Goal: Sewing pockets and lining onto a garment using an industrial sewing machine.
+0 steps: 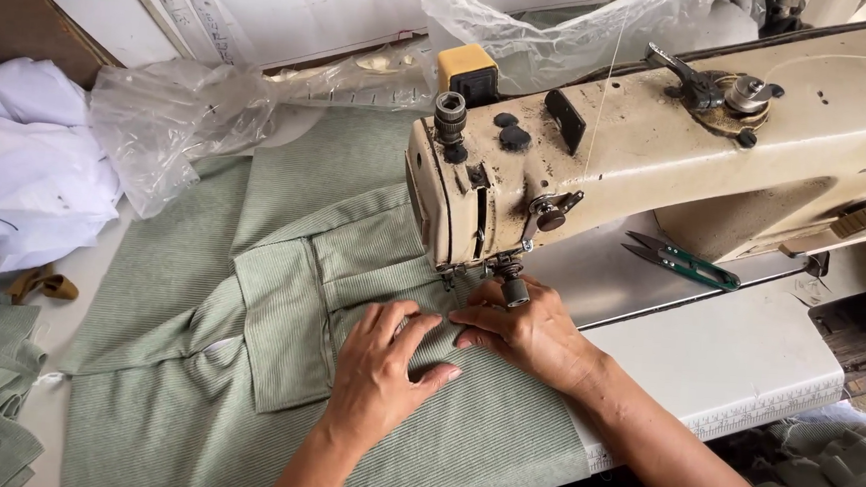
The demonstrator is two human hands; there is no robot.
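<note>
Hands (457, 350) flat on green fabric (280, 294), sewing machine (660, 137) above, snips (680, 261) behind

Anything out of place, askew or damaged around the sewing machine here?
Nothing alarming. The machine is grimy, with worn paint and dark stains on its head. Snips lie loose on its bed. Both hands, left and right, press the green fabric flat by the needle.
</note>
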